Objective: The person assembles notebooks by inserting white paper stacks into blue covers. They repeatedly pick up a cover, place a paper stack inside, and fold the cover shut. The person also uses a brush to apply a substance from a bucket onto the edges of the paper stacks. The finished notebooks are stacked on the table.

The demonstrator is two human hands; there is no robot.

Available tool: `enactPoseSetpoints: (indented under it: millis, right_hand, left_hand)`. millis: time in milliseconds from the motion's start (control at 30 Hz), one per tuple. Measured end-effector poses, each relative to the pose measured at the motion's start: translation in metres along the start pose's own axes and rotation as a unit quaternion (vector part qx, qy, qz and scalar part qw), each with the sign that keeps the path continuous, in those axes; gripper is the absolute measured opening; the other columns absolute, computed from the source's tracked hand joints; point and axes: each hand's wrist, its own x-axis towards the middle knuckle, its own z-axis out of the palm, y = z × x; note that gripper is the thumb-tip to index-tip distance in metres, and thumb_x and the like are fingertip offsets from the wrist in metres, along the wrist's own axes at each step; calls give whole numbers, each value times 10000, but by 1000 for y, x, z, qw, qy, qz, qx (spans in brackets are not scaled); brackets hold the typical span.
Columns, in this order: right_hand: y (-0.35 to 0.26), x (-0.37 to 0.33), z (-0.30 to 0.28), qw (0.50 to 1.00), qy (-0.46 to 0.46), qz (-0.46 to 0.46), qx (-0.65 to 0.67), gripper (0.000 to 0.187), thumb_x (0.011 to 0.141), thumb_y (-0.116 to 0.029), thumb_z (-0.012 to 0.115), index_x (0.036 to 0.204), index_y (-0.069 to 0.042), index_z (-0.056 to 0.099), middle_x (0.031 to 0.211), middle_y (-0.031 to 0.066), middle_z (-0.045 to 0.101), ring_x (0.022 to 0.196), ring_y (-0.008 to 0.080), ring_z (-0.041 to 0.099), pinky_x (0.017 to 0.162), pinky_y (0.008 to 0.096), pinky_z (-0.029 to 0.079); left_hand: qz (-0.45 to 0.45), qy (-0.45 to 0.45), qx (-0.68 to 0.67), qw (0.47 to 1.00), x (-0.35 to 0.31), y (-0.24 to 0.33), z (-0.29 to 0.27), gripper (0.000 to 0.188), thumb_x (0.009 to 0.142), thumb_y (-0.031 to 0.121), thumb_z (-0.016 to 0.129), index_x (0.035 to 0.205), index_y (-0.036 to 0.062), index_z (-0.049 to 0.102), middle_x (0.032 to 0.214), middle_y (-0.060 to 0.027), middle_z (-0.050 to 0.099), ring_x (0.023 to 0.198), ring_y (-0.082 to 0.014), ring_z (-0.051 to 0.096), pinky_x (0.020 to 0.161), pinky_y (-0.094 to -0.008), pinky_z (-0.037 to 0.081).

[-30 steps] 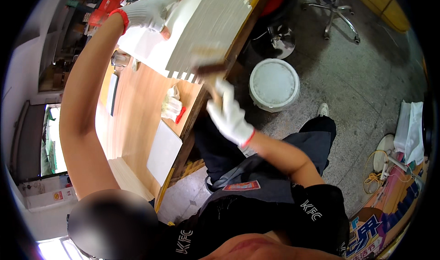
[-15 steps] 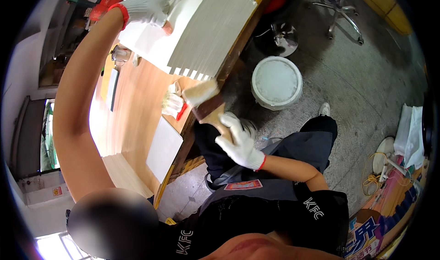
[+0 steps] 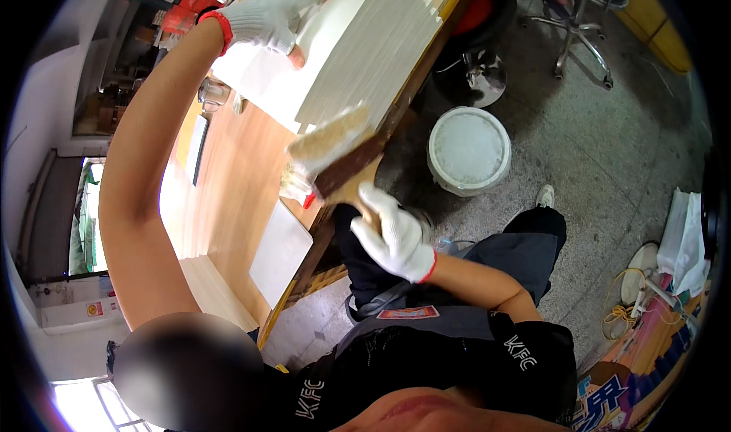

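Note:
My left hand (image 3: 276, 19), in a white knitted glove with bare fingertips, lies with spread fingers on white sheets (image 3: 263, 74) on the table. Next to it the sheets are fanned into a stepped band of grey-looking edges (image 3: 365, 59). A similar glove covers my right hand (image 3: 396, 238), whose fingers are wrapped round the wooden handle of a wide flat brush (image 3: 349, 165). Its pale bristles point toward the table, over the near end of the sheets. Motion blurs the brush, so I cannot tell whether it touches them.
A spare glove (image 3: 297, 182) and a white board (image 3: 280, 242) lie near the table's edge. On the floor stands a white bucket (image 3: 470, 149) with a pale top surface. Farther off are a wheeled chair (image 3: 575, 28) and a stool base (image 3: 483, 78). A metal cup (image 3: 213, 93) sits on the table.
The brush has tilted and moved up and left relative to the table, its bristles now over the sheets' near end. My left hand stays on the sheets. The whole view has shifted slightly.

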Motion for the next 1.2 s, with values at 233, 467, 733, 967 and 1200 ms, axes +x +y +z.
enactPoseSetpoints:
  millis: [233,467,733,967,1200]
  right_hand:
    - [132,146,-65,855,-373,-88,-349,409,892,-114,638,1262,-250,530,835,122,644,632,289,655,468,378,508]
    - [212,153,-109,982,-94,-84,-139,454,908,-144,674,1332,-142,513,1197,100,661,1035,272,678,848,320,555]
    - [203,106,-115,989,-82,-37,-117,453,906,-127,669,1335,-124,525,1216,105,659,1029,253,682,857,329,552]
    - [231,177,-148,967,-184,-74,-162,488,909,-135,669,1368,-133,502,1248,75,646,1038,229,679,864,297,537]
    - [161,161,-106,990,-67,-48,-111,436,948,-222,614,1362,-173,488,1146,115,673,948,282,687,800,348,551]
  left_hand:
    - [-14,4,-7,1000,-4,1,0,1319,530,152,888,1578,208,89,1231,-183,611,1073,-321,601,944,-360,463]
    - [-6,22,-6,1000,1,0,2,1321,516,171,886,1580,224,104,1208,-188,604,1080,-334,593,948,-362,458]
    - [-69,-5,24,997,2,11,-2,1331,504,156,881,1580,224,102,1236,-199,585,1150,-338,549,987,-375,435]
    - [-48,1,18,999,1,17,-6,1338,505,140,880,1580,214,87,1255,-204,582,1133,-350,560,982,-386,444]
    - [-11,9,-63,998,-2,-8,5,1319,521,98,860,1581,220,82,1231,-194,594,1097,-322,568,945,-361,458]
